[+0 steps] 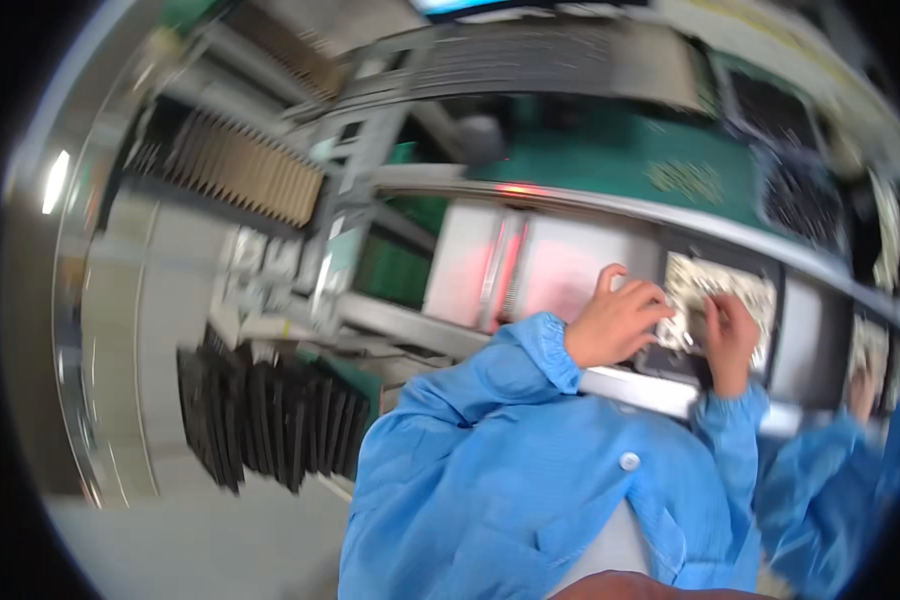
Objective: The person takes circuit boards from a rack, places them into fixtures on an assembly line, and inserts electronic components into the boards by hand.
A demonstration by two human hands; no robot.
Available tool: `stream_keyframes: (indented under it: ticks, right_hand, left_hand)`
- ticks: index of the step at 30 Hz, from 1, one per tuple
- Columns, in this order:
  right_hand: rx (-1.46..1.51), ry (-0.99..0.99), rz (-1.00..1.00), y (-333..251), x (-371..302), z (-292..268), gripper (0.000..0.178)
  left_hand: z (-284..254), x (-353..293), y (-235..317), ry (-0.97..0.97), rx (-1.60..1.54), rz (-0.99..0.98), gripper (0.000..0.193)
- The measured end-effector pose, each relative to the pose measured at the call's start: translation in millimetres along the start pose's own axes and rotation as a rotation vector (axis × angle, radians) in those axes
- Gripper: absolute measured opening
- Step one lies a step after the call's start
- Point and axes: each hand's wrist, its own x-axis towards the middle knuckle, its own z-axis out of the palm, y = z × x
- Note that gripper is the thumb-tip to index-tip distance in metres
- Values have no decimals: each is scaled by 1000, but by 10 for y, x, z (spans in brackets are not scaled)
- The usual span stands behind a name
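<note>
A black tray (674, 262) with a cream-coloured, finely patterned board or layer of parts (715, 268) in it lies in front of me on the line. Over the tray's left edge is my left hand (618, 320), palm down, its fingers bent but apart and nothing visible in them. My right hand (732, 338) is above the cream surface, fingertips drawn together and pointing down. Blur and the fingers themselves hide whatever is between them. Both sleeves are blue.
Left of the tray, red light falls on a pale line surface (570, 262). A green mat (590, 150) with small pale parts (685, 180) lies beyond the rail. Black racks (270, 410) stand at left. At right, a co-worker's blue sleeve (820, 480) is close to my right arm.
</note>
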Motion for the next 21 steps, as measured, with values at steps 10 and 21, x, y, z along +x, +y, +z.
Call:
stream_keyframes:
  ticks: [10, 21]
  right_hand:
    - [-11, -170, -325, -341, -44, 84, 6]
    - [61, -256, -560, -1106, 90, 304, 12]
  left_hand:
    - [-2637, -2535, 127, 875, 1048, -758, 34]
    - [-3729, -3972, 1114, 609, 1569, -1109, 59]
